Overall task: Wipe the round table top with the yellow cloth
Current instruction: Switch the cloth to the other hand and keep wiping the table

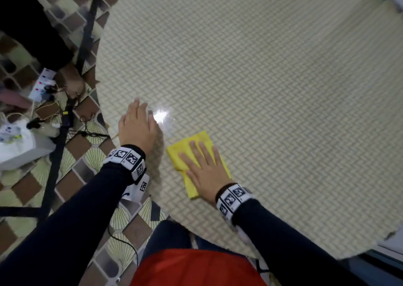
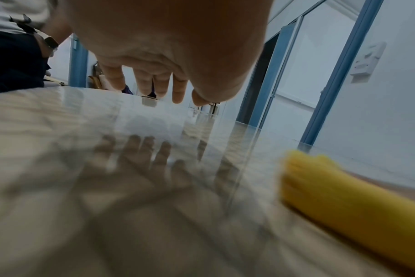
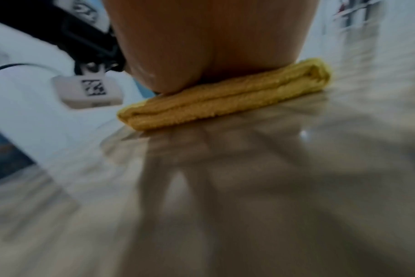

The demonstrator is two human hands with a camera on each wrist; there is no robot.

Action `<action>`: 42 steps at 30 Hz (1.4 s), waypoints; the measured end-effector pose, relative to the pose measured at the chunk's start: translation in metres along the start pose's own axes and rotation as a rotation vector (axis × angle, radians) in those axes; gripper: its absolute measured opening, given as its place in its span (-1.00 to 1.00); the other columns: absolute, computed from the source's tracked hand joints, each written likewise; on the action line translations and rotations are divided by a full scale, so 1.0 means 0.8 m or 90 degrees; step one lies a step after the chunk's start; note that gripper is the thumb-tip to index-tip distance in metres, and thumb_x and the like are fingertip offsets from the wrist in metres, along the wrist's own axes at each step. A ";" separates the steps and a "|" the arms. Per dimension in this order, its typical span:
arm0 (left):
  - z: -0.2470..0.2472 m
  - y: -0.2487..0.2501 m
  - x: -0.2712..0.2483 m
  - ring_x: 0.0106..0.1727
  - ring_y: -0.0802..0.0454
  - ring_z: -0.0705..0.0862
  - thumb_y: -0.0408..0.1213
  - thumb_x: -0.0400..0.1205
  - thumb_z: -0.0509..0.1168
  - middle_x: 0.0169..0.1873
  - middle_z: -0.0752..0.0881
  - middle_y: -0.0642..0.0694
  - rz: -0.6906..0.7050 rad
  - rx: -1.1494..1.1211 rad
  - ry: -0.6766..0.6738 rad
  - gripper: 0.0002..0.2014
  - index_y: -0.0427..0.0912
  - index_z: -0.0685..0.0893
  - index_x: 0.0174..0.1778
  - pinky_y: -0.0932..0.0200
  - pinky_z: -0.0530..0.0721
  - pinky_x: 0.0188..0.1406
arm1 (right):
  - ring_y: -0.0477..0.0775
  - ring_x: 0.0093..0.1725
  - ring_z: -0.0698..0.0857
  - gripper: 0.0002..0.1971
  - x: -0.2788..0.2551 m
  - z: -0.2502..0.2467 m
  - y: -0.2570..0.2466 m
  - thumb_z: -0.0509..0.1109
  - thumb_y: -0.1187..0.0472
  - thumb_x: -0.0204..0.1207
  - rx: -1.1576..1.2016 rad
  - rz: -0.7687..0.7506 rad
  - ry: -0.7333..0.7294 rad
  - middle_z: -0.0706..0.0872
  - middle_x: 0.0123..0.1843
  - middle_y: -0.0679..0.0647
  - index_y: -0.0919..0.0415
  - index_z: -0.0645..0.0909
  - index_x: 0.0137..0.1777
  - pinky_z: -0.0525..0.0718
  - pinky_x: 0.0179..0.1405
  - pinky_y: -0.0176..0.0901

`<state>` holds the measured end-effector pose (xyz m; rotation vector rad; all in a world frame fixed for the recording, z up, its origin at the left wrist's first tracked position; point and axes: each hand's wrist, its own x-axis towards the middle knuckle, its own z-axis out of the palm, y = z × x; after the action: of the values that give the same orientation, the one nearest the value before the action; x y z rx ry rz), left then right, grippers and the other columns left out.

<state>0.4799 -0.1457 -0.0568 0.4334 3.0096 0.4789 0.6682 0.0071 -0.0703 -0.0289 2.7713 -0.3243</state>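
Note:
A folded yellow cloth [image 1: 192,152] lies on the round table top [image 1: 272,89], near its front left edge. My right hand [image 1: 201,165] lies flat on the cloth with straight, spread fingers and presses it down. The right wrist view shows the palm [image 3: 211,46] on the folded cloth [image 3: 225,97]. My left hand [image 1: 136,125] hovers open just above the table's left edge, beside the cloth and apart from it. Its fingers [image 2: 159,84] hang straight over the glossy top, with the cloth [image 2: 339,191] off to the right.
A bright light glare [image 1: 161,115] shines on the table beside my left hand. Off the table's left side, cables and a power strip [image 1: 43,85] lie on the patterned floor by a white box [image 1: 19,146]. Another person's arm [image 1: 37,35] reaches down there.

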 end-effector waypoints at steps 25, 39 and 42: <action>-0.048 -0.143 0.198 0.68 -0.03 0.13 -0.09 0.75 -0.03 0.66 0.24 -0.10 0.269 0.020 -0.149 -0.53 -0.14 0.34 0.58 -0.08 0.10 0.61 | 0.06 0.69 -0.25 -0.44 0.129 -0.016 -0.134 -0.31 -0.11 0.70 0.143 0.387 0.067 -0.25 0.72 -0.03 -0.08 -0.17 0.70 -0.25 0.64 0.18; -0.032 -0.104 0.294 0.65 -0.08 0.22 -0.08 0.74 -0.04 0.63 0.29 -0.14 0.335 0.015 -0.113 -0.53 -0.17 0.39 0.54 -0.15 0.25 0.55 | 0.14 0.66 -0.39 -0.45 0.242 -0.092 0.011 -0.22 -0.12 0.74 0.285 0.695 0.135 -0.42 0.69 0.04 -0.17 -0.28 0.68 -0.39 0.58 0.30; -0.033 -0.090 0.315 0.65 -0.09 0.22 -0.09 0.75 -0.03 0.63 0.30 -0.15 0.323 0.011 -0.106 -0.54 -0.19 0.40 0.53 -0.16 0.24 0.55 | 0.12 0.66 -0.38 -0.47 0.277 -0.098 -0.015 -0.20 -0.10 0.74 0.263 0.614 0.143 -0.39 0.70 0.01 -0.18 -0.25 0.67 -0.41 0.58 0.27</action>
<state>0.2162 -0.1473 -0.0584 1.1838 2.7242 0.4157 0.4332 -0.0006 -0.0709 1.4403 2.4871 -0.6250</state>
